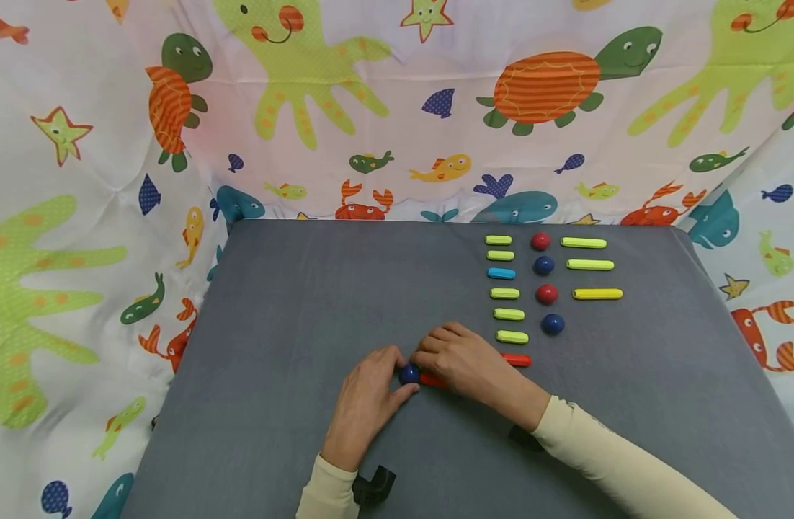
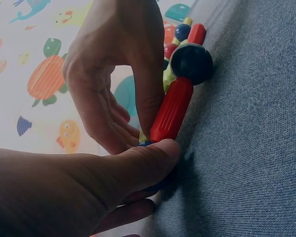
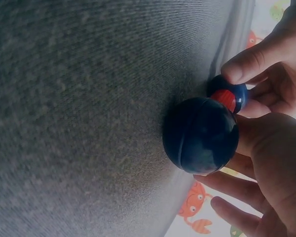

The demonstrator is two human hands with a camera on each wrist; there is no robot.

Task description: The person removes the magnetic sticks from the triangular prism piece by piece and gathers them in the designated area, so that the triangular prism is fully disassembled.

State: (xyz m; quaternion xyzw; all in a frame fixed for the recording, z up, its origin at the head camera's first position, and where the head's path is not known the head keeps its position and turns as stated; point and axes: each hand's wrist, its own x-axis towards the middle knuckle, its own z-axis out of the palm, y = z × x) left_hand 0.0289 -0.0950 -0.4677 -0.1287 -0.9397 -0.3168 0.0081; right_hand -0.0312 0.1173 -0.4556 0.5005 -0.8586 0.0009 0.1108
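Note:
A dark blue ball [image 1: 409, 374] is pinched between the thumb and fingers of my left hand [image 1: 369, 396], low over the grey table. My right hand [image 1: 465, 364] grips a red ribbed rod [image 2: 171, 111], whose near end meets that ball. At the rod's other end is a second dark blue ball [image 3: 201, 136], hidden under the right hand in the head view. The left wrist view shows the right hand's thumb against the rod's side. Another red rod [image 1: 516, 360] lies just beyond the right wrist, partly covered by it.
To the right, short lime rods [image 1: 509, 315] and one blue rod [image 1: 501, 274] form a column. Beside it are red balls [image 1: 547, 294] and blue balls [image 1: 553, 324], then longer lime rods [image 1: 589, 265] and a yellow rod [image 1: 597, 294]. A sea-animal cloth [image 1: 397, 94] hangs behind the grey table [image 1: 274, 310].

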